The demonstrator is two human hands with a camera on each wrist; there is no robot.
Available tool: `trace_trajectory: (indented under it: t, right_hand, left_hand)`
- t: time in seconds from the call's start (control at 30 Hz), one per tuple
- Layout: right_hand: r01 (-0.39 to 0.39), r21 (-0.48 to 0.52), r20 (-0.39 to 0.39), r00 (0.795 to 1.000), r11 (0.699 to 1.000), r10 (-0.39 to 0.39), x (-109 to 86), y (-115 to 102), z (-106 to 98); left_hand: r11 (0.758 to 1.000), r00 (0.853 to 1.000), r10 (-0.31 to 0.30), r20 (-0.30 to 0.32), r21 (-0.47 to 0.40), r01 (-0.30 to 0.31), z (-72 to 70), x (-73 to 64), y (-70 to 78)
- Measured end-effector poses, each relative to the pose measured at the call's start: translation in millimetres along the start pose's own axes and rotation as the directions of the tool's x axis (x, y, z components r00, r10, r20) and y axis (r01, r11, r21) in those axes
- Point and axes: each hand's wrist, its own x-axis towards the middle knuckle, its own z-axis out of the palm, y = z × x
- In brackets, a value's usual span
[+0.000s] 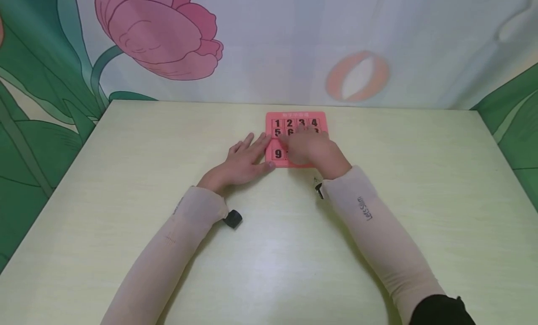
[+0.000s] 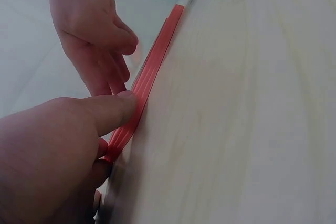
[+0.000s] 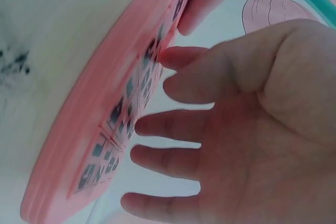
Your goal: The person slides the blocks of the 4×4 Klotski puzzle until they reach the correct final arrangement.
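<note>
A pink-red number sliding puzzle (image 1: 295, 115) lies flat near the table's far edge, its tiles bearing black digits. My left hand (image 1: 244, 161) rests at its left side with fingers spread; in the left wrist view, the thumb (image 2: 118, 109) touches the near edge of the puzzle (image 2: 149, 72). Over the lower right tiles is my right hand (image 1: 311, 147), hiding several of them. Seen from the right wrist, the index finger (image 3: 181, 56) reaches the tiles of the puzzle (image 3: 79, 114), while the other fingers extend loosely above it.
The pale table (image 1: 269, 269) stretches around the puzzle on all sides. Behind it hangs a white curtain (image 1: 273, 45) with a pink flower and green leaves. A small black device (image 1: 232, 219) sits at the left wrist.
</note>
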Motion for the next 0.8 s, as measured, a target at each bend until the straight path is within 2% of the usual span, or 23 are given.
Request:
trace_trajectory:
  t: [0.17, 0.3, 0.43, 0.6, 0.8]
  right_hand:
    - [0.069, 0.009, 0.029, 0.997, 0.998, -0.069, -8.4, 0.1, -6.2]
    - [0.169, -0.017, 0.071, 0.983, 0.985, -0.167, -15.6, 0.0, -10.9]
    - [0.227, -0.055, 0.089, 0.971, 0.972, -0.222, -18.3, -1.7, -9.3]
    - [0.201, -0.138, 0.064, 0.979, 0.97, -0.194, -21.6, -9.3, -2.6]
    - [0.065, -0.165, 0.05, 0.997, 0.984, -0.058, -21.4, -18.4, 3.8]
  left_hand:
    - [1.0, 1.0, 0.0, 0.001, -0.002, 0.0, 0.6, -0.1, -0.5]
    - [1.0, 1.0, -0.013, 0.004, -0.01, 0.013, 0.2, 1.1, -0.6]
    - [1.0, 1.0, -0.006, 0.005, -0.014, 0.006, 0.4, 1.6, -1.6]
    - [1.0, 1.0, -0.002, 0.004, -0.007, 0.002, 0.3, 1.7, -1.9]
    - [1.0, 1.0, -0.014, 0.008, -0.011, 0.014, -0.2, 0.1, -0.8]
